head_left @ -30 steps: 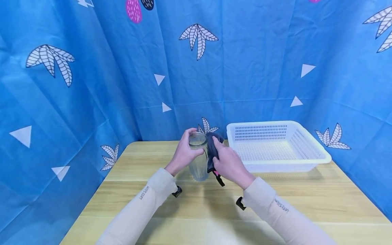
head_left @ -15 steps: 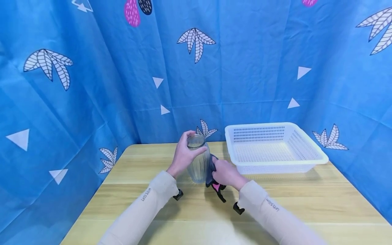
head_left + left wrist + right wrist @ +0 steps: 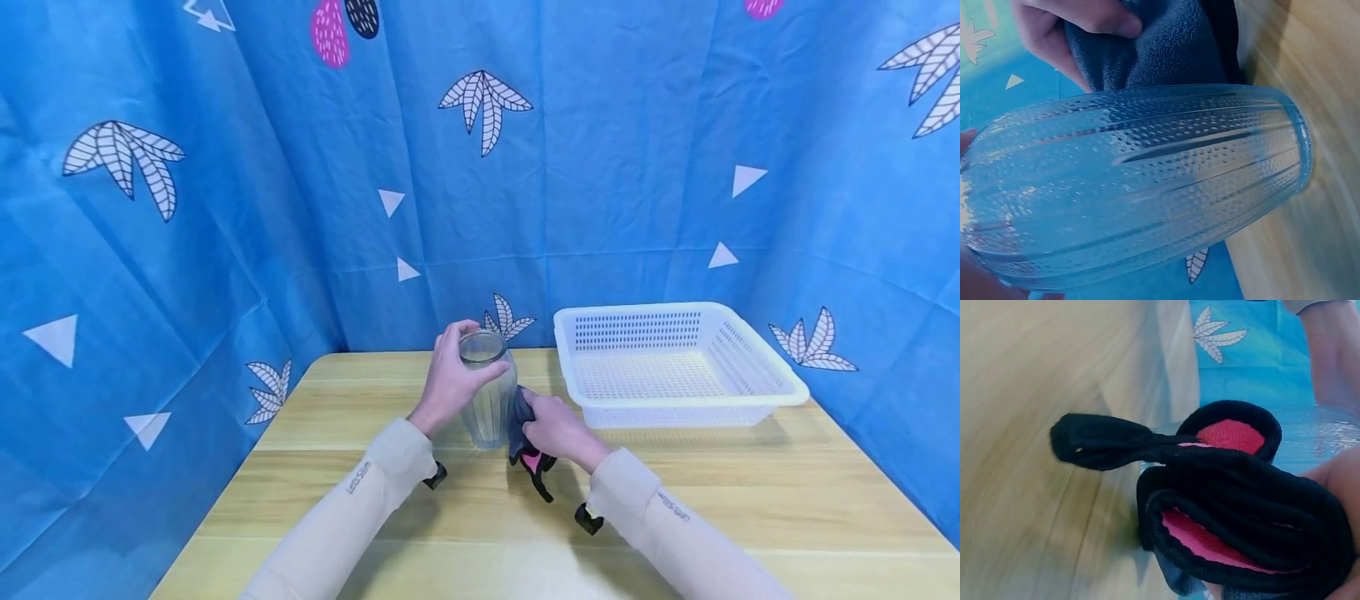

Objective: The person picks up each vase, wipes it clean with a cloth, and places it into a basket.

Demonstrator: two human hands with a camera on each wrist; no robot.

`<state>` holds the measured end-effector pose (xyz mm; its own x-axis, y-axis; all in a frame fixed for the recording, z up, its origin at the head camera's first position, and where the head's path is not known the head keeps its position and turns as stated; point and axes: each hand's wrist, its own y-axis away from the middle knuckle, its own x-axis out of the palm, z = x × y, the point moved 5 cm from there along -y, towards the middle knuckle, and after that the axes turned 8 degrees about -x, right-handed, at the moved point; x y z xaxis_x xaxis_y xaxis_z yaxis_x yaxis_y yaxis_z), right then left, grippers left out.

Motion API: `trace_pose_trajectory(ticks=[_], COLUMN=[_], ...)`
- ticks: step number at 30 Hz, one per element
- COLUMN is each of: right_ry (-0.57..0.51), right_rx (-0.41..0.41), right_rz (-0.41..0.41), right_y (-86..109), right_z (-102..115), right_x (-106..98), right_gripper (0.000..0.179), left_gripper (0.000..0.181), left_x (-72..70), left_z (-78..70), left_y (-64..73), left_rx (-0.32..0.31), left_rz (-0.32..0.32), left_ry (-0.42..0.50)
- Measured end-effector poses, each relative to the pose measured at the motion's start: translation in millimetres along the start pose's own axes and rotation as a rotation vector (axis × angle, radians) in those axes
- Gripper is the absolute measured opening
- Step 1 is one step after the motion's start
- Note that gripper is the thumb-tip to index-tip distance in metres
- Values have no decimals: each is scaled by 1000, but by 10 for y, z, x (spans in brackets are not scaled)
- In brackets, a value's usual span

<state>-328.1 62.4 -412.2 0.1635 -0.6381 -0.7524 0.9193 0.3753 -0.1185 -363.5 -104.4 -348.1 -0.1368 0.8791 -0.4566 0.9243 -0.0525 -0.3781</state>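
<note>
A clear glass vase with ribbed, dimpled walls stands roughly upright, mouth up, over the middle of the table. My left hand grips it near the rim, thumb on the near side. Whether its base touches the wood I cannot tell. My right hand holds a folded dark grey cloth against the vase's right side, low down. Black edging, a pink underside and a dangling loop show on the cloth in the right wrist view. Folds of cloth hide part of the right fingers.
On the right, towards the back of the table, sits a white perforated plastic basket. The light wooden table ends against a blue patterned curtain at the back and sides.
My right hand has slid the cloth down the vase's side from near the rim to its lower part. The left hand keeps its hold, and the vase has barely moved.
</note>
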Motion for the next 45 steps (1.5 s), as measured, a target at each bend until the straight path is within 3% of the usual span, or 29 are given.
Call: trace_pose_trajectory(ticks=[10, 16, 20, 25, 32, 40, 45], right_ry=[38, 130, 265, 365, 309, 302, 287], right_rx=[-24, -153, -221, -176, -68, -29, -29], right_rz=[-159, -305, -357, -295, -173, -97, 7], right_y=[80, 128, 153, 84, -30, -59, -51], right_z=[184, 443, 598, 604, 384, 167, 27], right_x=[-346, -568, -619, -574, -408, -174, 48], right_gripper=[66, 68, 68, 71, 73, 69, 66], left_gripper=[69, 67, 66, 68, 70, 72, 73], left_x=[20, 44, 66, 71, 66, 107, 104], left_z=[-67, -64, -73, -51, -11, 33, 67], left_y=[7, -31, -54, -71, -47, -25, -13], left_rx=[-14, 12, 36, 41, 10, -3, -10], left_rz=[61, 115, 137, 125, 101, 54, 34], left_ry=[4, 60, 91, 130, 154, 136, 131])
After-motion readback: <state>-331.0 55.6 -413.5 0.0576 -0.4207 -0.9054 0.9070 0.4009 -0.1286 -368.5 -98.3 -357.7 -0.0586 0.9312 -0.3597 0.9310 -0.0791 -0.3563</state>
